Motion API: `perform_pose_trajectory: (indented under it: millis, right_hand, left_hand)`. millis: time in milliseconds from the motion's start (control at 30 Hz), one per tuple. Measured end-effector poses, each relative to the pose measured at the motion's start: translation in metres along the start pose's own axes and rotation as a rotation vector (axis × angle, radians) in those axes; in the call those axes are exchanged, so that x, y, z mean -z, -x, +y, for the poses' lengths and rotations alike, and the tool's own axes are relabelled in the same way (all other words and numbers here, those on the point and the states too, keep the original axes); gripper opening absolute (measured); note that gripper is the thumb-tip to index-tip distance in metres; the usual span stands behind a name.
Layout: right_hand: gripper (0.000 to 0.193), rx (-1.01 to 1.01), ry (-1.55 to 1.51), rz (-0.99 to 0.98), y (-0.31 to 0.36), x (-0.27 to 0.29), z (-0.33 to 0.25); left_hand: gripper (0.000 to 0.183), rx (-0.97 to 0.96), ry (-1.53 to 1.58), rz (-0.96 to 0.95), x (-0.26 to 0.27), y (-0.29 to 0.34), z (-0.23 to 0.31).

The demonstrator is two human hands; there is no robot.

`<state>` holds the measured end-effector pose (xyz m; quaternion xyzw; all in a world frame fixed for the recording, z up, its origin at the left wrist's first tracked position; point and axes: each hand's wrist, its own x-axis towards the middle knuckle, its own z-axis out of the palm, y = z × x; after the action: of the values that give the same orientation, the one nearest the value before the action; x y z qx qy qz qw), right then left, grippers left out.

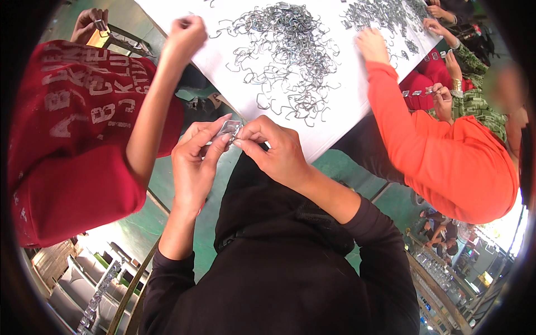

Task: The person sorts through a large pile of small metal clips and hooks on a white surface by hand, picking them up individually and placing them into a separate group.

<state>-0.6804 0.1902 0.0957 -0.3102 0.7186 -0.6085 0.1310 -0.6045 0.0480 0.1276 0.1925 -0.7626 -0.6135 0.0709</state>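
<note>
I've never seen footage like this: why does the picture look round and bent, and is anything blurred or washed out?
Head view: a fisheye lens bends the white table edge and leaves black corners. The left hand and right hand with their small metal piece are sharp. A face at far right is blurred. Daylight blows out at lower right.

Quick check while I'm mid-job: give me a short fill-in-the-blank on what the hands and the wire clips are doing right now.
1. The left hand and right hand together pinch a small ____ part.
2. The pile of wire clips lies on a ____ table.
3. The co-worker at the person's right wears an ____ sleeve.

Missing words: metal; white; orange
</note>
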Motion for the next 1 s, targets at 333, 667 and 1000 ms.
perform_pose_trajectory:
  millis: [333, 667, 1000]
  right_hand:
    - [0.013, -0.154, 0.044, -0.156, -0.014, 0.004, 0.014]
    - [0.023, -0.396, 0.833, 0.142, -0.078, 0.069, 0.140]
    - [0.021, -0.420, 0.920, 0.030, -0.115, 0.086, 0.142]
  left_hand:
    - [0.025, -0.151, -0.327, 0.067, 0.004, -0.009, -0.002]
    - [0.024, -0.119, -0.276, 0.064, 0.005, -0.012, -0.019]
    - [0.026, -0.064, -0.224, 0.122, 0.004, -0.019, -0.022]
